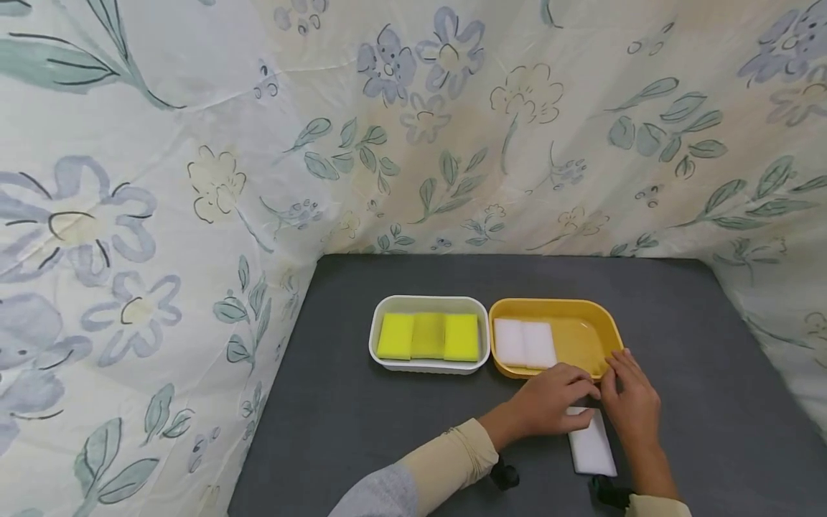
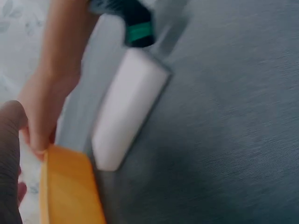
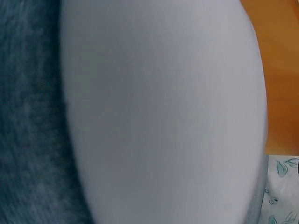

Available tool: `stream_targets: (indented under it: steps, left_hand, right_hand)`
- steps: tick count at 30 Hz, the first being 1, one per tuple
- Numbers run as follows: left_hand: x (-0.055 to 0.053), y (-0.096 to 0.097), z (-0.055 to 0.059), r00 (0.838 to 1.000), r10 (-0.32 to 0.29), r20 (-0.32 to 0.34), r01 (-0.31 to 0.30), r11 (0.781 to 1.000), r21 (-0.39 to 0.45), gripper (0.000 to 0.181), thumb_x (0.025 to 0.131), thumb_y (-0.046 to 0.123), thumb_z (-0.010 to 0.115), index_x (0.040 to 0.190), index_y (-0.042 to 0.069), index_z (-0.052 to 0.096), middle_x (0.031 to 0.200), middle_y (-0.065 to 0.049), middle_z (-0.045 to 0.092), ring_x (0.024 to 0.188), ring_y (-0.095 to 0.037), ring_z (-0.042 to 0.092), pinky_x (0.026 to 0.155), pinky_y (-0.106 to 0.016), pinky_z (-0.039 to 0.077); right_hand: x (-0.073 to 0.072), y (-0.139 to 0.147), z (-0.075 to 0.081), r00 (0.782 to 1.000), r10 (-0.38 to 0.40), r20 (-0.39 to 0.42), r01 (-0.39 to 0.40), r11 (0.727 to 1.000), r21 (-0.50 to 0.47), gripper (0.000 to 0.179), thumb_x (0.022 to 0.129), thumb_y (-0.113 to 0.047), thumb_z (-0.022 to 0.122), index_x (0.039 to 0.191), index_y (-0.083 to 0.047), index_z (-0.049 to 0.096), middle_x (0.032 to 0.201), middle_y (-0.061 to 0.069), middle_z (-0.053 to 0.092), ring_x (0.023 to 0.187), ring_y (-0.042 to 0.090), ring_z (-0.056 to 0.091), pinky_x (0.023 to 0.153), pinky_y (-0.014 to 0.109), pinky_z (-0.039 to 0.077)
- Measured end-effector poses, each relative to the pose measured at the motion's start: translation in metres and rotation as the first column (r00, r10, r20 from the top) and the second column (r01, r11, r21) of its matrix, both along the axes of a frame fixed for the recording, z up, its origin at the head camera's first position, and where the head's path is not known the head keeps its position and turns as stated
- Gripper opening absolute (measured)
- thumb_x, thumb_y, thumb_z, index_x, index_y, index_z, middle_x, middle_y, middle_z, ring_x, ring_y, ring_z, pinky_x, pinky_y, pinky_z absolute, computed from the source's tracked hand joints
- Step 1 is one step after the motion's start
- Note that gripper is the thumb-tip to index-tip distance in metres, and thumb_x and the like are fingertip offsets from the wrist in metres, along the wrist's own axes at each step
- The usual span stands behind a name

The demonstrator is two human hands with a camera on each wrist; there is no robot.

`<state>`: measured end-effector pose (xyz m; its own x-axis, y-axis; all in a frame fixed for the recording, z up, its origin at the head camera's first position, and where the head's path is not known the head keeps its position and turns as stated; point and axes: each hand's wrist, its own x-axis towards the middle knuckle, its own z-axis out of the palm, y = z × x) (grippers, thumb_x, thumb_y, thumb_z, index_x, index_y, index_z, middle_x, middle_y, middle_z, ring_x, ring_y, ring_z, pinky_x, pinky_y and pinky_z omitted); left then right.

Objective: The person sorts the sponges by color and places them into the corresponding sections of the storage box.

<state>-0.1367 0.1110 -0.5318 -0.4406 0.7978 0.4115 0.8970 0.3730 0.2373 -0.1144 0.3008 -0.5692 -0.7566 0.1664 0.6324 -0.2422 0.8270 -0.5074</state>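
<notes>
My right hand point(image 1: 632, 402) pinches the rim of a yellow tray point(image 1: 597, 327) at its near right corner; the right hand point(image 2: 49, 98) also shows at that corner in the left wrist view. My left hand point(image 1: 555, 398) is just in front of the tray, fingers loosely bent with nothing visible between them. Below both hands, a white sponge-like block point(image 1: 592, 449) lies flat on the table; the same white block point(image 3: 163, 112) fills most of the right wrist view. Two white blocks point(image 1: 525, 343) lie side by side in the tray's left part.
Left of the yellow tray, and almost touching it, stands a white tray point(image 1: 429, 368) with three yellow sponge-like blocks point(image 1: 428, 336) in a row. Both trays stand on a dark grey table point(image 1: 362, 424). A flower-printed cloth point(image 1: 413, 179) hangs behind and along the sides.
</notes>
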Motion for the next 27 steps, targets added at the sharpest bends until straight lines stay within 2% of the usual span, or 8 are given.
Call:
stream_targets:
  steps: [3,5,8,10,18,23,27]
  left_hand:
    - [0.01,-0.005,-0.008,0.999,-0.042,0.02,0.041,0.999,0.016,0.021,0.095,0.027,0.067,0.114,0.02,0.07,0.114,0.008,0.062,0.104,-0.003,0.053,0.099,-0.012,0.034]
    - [0.017,-0.008,-0.015,0.996,-0.032,0.079,0.033,0.999,-0.016,0.02,0.096,0.027,0.066,0.115,0.022,0.069,0.114,0.01,0.061,0.104,-0.002,0.051,0.096,-0.011,0.035]
    - [0.024,-0.012,-0.025,0.984,-0.015,0.175,0.027,0.998,-0.065,0.026,0.095,0.032,0.068,0.12,0.023,0.067,0.121,0.008,0.059,0.11,-0.002,0.049,0.097,-0.011,0.034]
    - [0.027,-0.014,-0.032,0.98,-0.01,0.201,0.027,0.996,-0.082,0.034,0.093,0.038,0.07,0.123,0.023,0.066,0.126,0.006,0.058,0.116,-0.004,0.048,0.1,-0.012,0.032]
    - [0.044,-0.015,-0.045,0.972,0.021,0.233,0.018,0.987,-0.162,0.063,0.086,0.058,0.071,0.137,0.024,0.058,0.147,-0.001,0.047,0.134,-0.009,0.041,0.108,-0.018,0.025]
    - [0.048,-0.014,-0.05,0.969,0.069,0.237,-0.02,0.979,-0.205,0.068,0.083,0.061,0.072,0.139,0.026,0.055,0.154,-0.004,0.038,0.139,-0.012,0.036,0.111,-0.021,0.022]
    - [0.049,-0.014,-0.054,0.96,0.095,0.264,-0.034,0.974,-0.226,0.069,0.083,0.061,0.072,0.14,0.028,0.054,0.157,-0.008,0.032,0.142,-0.013,0.031,0.112,-0.024,0.023]
  right_hand:
    - [-0.001,0.0,0.001,1.0,-0.003,0.001,0.003,1.0,-0.007,0.023,0.085,0.011,0.066,0.107,0.013,0.071,0.116,0.027,0.067,0.118,0.045,0.058,0.107,0.031,0.036]
    - [-0.001,-0.001,0.001,1.0,-0.011,0.013,0.011,1.0,-0.008,0.023,0.085,0.011,0.066,0.107,0.013,0.071,0.116,0.027,0.067,0.119,0.045,0.058,0.107,0.032,0.036]
    - [-0.001,-0.003,0.002,0.999,-0.019,0.029,0.019,1.0,-0.007,0.024,0.084,0.012,0.067,0.107,0.013,0.071,0.116,0.027,0.067,0.12,0.044,0.058,0.106,0.038,0.038]
    - [-0.001,-0.003,0.002,0.999,-0.023,0.039,0.023,1.0,-0.001,0.024,0.084,0.012,0.067,0.107,0.013,0.071,0.117,0.027,0.067,0.12,0.044,0.057,0.106,0.041,0.038]
    - [-0.001,-0.001,0.0,0.999,-0.027,0.034,0.027,1.0,0.0,0.022,0.087,0.01,0.064,0.107,0.012,0.071,0.117,0.027,0.067,0.121,0.044,0.057,0.108,0.04,0.037]
    - [-0.003,0.0,-0.003,0.999,-0.024,0.024,0.024,1.0,-0.002,0.021,0.088,0.009,0.063,0.107,0.012,0.071,0.117,0.026,0.067,0.121,0.043,0.057,0.109,0.035,0.035]
    - [-0.003,0.0,-0.005,1.0,-0.02,0.016,0.02,1.0,0.001,0.022,0.087,0.009,0.063,0.107,0.013,0.071,0.117,0.027,0.067,0.12,0.044,0.058,0.11,0.031,0.033]
